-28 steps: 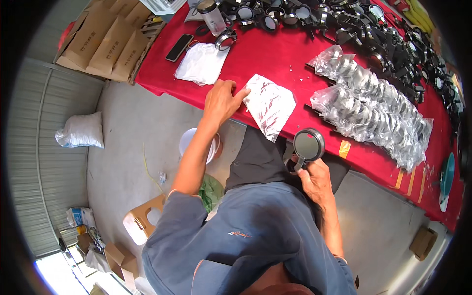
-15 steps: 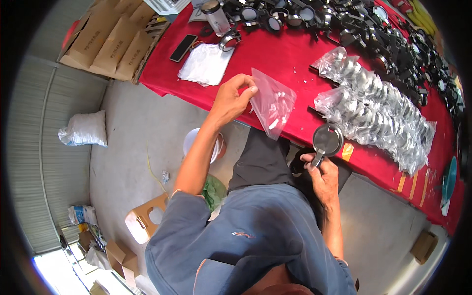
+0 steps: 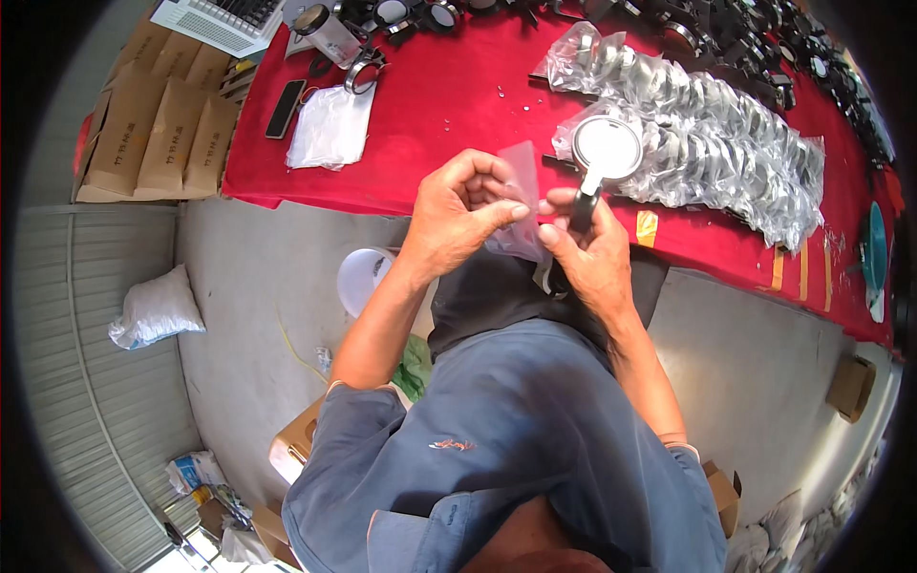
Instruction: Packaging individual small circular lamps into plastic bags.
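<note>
My left hand [image 3: 451,218] pinches a clear plastic bag [image 3: 521,170] between thumb and fingers, just beyond the table's near edge. Close beside it on the right, my right hand [image 3: 596,256] grips a round metal-rimmed part with a handle [image 3: 608,149]. Its bright disc stands above my fingers, and the dark handle runs down into my grip. The right fingertips are right at the bag's edge; whether they touch it I cannot tell. Behind the disc lie rows of similar parts in clear bags [image 3: 702,134].
On the red-covered table [image 3: 439,115], loose black-and-metal parts [image 3: 683,33] pile up at the back. A stack of white sheets [image 3: 330,127], a phone [image 3: 284,109] and a clear jar [image 3: 330,38] are at the left. A white bucket [image 3: 361,279] stands on the floor.
My right hand has raised the round part up and left, turning its bright face to view. Both hands have come together, and the bag has bunched up between them.
</note>
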The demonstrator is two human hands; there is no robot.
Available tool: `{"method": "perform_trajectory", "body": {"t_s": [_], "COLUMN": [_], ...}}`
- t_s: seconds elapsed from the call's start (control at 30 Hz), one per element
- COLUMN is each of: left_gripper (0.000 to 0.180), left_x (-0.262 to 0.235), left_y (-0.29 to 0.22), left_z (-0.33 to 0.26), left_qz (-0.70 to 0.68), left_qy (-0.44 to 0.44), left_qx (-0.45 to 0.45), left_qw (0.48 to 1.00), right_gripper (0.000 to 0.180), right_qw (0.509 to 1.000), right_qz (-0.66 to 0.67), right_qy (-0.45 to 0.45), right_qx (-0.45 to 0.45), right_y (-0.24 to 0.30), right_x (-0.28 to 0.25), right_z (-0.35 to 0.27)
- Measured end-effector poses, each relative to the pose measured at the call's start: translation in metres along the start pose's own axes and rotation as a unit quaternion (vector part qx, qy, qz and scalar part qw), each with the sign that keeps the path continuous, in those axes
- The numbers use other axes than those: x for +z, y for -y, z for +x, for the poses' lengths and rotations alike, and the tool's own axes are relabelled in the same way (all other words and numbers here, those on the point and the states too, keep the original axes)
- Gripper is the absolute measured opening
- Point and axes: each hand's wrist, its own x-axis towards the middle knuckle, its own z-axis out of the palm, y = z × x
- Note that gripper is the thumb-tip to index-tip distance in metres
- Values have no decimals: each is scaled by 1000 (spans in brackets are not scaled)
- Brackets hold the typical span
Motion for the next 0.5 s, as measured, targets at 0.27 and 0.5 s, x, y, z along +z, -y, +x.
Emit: {"method": "perform_trajectory", "body": {"t_s": [0.27,0.5], "left_gripper": [26,10], "left_x": [8,8], "left_y": [13,6], "left_z": [-2,-5], "left_qz": [-10,-52], "left_qy": [19,-63], "left_qx": [-20,-32], "left_qw": [1000,996], "right_gripper": [34,28], "right_qw": [997,991], "right_qz": [77,-63], "right_qy": [-12,-113], "right_qx": [23,-24], "right_y": [-3,-11], "right_x": [-6,-15], "right_z": [0,9]}}
